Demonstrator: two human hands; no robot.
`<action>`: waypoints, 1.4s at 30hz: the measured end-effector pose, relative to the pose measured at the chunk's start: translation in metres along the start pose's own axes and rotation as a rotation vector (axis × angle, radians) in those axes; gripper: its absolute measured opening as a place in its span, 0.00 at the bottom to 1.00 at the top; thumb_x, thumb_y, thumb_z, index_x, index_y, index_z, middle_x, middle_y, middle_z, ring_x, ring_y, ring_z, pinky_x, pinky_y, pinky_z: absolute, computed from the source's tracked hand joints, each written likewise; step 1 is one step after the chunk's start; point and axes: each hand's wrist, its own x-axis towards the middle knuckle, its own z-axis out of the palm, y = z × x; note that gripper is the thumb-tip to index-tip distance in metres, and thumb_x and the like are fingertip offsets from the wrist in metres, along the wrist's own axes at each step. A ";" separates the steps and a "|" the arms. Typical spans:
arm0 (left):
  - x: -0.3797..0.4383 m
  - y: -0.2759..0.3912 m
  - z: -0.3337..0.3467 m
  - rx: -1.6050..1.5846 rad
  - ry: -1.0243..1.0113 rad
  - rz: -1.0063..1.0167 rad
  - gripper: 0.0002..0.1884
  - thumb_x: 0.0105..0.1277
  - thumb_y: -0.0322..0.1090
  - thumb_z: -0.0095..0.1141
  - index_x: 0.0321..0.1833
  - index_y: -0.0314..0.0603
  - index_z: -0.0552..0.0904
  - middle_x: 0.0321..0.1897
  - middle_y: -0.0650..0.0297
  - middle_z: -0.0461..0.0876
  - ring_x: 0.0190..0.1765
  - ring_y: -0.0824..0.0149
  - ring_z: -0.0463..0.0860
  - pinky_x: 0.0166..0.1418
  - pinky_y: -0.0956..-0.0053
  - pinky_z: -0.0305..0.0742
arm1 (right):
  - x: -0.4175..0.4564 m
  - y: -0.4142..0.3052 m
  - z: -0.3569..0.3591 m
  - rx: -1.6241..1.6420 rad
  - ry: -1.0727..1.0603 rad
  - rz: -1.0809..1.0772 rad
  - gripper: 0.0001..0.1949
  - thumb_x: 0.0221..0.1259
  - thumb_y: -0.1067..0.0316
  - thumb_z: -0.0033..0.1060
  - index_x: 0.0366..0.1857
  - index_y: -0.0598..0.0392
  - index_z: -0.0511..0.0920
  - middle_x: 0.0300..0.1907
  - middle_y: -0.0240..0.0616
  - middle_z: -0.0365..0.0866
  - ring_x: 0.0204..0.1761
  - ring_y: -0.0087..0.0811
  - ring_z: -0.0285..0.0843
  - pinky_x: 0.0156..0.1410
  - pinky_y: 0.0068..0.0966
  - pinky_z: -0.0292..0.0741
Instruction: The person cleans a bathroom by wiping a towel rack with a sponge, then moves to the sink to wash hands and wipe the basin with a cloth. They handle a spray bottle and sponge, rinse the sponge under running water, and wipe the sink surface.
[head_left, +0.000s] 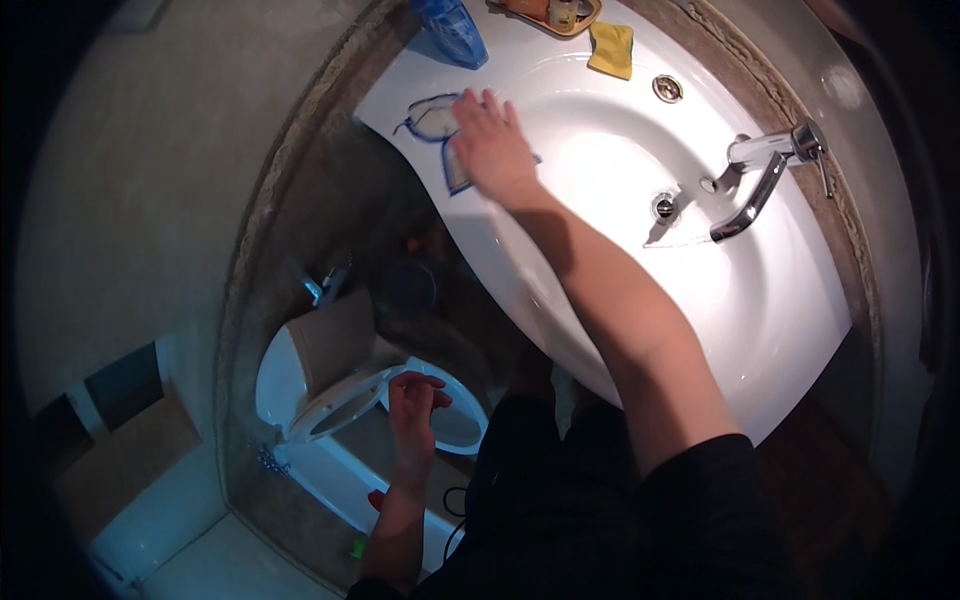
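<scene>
My right hand (495, 146) reaches across the white washbasin (757, 390) to its far left deck. Its fingers are spread, palm down, over a flat butterfly-shaped piece (435, 118) with blue outlines and pale fill. The hand hides part of this piece, and whether it presses on it cannot be told. Nothing shows in the grasp. Low on the left, my left hand (416, 401) hangs in the air in front of the toilet (469, 420), fingers loosely bent and apart, holding nothing visible. A blue plastic bottle (450, 34) stands beyond my right hand.
Behind the basin bowl lie a yellow sponge cloth (612, 51) and a small tray (574, 28) with containers. A chrome faucet (757, 195) juts over the bowl, near the drain (664, 208). Left of the basin are the toilet tank (330, 337) and a bathtub edge (337, 472).
</scene>
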 end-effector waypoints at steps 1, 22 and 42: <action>0.007 0.005 -0.001 -0.014 -0.006 0.016 0.10 0.83 0.39 0.48 0.60 0.46 0.73 0.49 0.60 0.81 0.45 0.69 0.81 0.56 0.69 0.77 | 0.009 0.013 0.001 -0.014 0.029 0.002 0.27 0.77 0.56 0.53 0.74 0.56 0.69 0.79 0.47 0.64 0.82 0.52 0.57 0.85 0.49 0.55; 0.145 0.079 0.042 -0.009 -0.285 0.300 0.15 0.78 0.29 0.55 0.63 0.39 0.71 0.51 0.57 0.81 0.47 0.70 0.82 0.56 0.73 0.79 | 0.016 0.125 -0.050 -0.253 0.345 0.227 0.24 0.71 0.63 0.59 0.68 0.63 0.74 0.75 0.51 0.70 0.76 0.54 0.65 0.80 0.49 0.61; 0.359 0.250 0.142 0.280 -0.016 0.865 0.28 0.56 0.41 0.80 0.53 0.37 0.78 0.44 0.61 0.85 0.47 0.65 0.85 0.55 0.66 0.79 | 0.101 0.074 -0.003 -0.206 0.094 -0.044 0.27 0.74 0.58 0.53 0.70 0.66 0.71 0.76 0.51 0.68 0.80 0.47 0.59 0.85 0.41 0.54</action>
